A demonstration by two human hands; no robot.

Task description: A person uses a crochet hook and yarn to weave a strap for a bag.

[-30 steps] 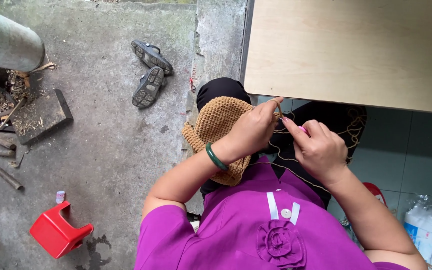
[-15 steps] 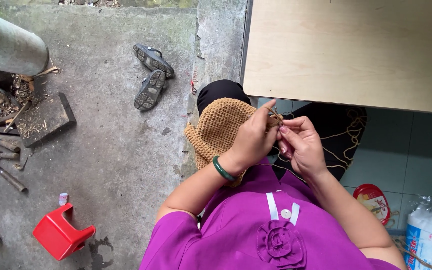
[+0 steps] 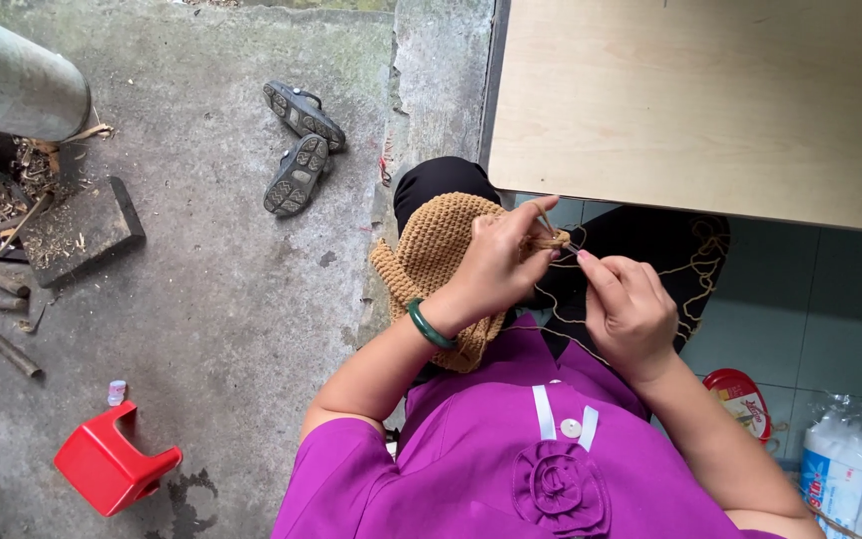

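Centre frame, the left hand (image 3: pixel 496 265) grips the tan crocheted piece (image 3: pixel 431 255), pinching its edge against the lap. Just right of it, the right hand (image 3: pixel 631 309) is closed around a thin crochet hook (image 3: pixel 549 226) whose tip meets the work. Loose tan yarn (image 3: pixel 695 265) trails across the black trousers. A red plastic stool (image 3: pixel 112 461) sits at lower left, a pair of sandals (image 3: pixel 299 145) lies above.

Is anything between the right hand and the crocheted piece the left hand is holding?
Nothing visible. The left hand grips the tan crocheted piece; the right hand sits just beside its edge, working the hook there. Only loose yarn trails across the lap.
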